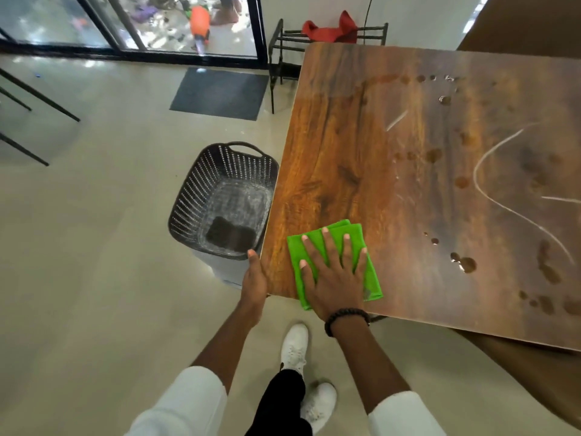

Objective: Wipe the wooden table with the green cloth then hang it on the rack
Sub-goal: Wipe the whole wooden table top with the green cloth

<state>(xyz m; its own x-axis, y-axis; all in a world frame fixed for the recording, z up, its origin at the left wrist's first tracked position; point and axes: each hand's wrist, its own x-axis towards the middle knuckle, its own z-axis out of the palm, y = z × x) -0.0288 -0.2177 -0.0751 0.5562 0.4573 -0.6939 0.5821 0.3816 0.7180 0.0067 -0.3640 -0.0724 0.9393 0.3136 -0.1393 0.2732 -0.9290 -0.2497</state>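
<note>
Cloth [338,237]: bright green, folded into a rough rectangle, layered edges visible at the far end past the fingertips. Lies flat on the table [393,146] at its near left corner, near edge of the cloth just about at the table's front edge.

Right hand [334,278]: flat on the cloth, palm down, fingers straight and spread, pressing it, not gripping. Dark bead bracelet [345,319] on that wrist.

Left hand [254,278]: just left of the right hand, at the table's left edge near the corner, fingers curled on the edge; how far they wrap under I can't tell.

Table: dark wood grain, glossy. Right of and beyond the right hand: scattered water drops and wet blotches, plus thin pale curved streaks.

Rack [283,51]: black metal, well beyond both hands past the table's far left corner, red cloth [330,31] draped on it.

Basket [223,199]: dark perforated plastic, on the floor just beyond the left hand.

No readable writing or brand marks anywhere.
</note>
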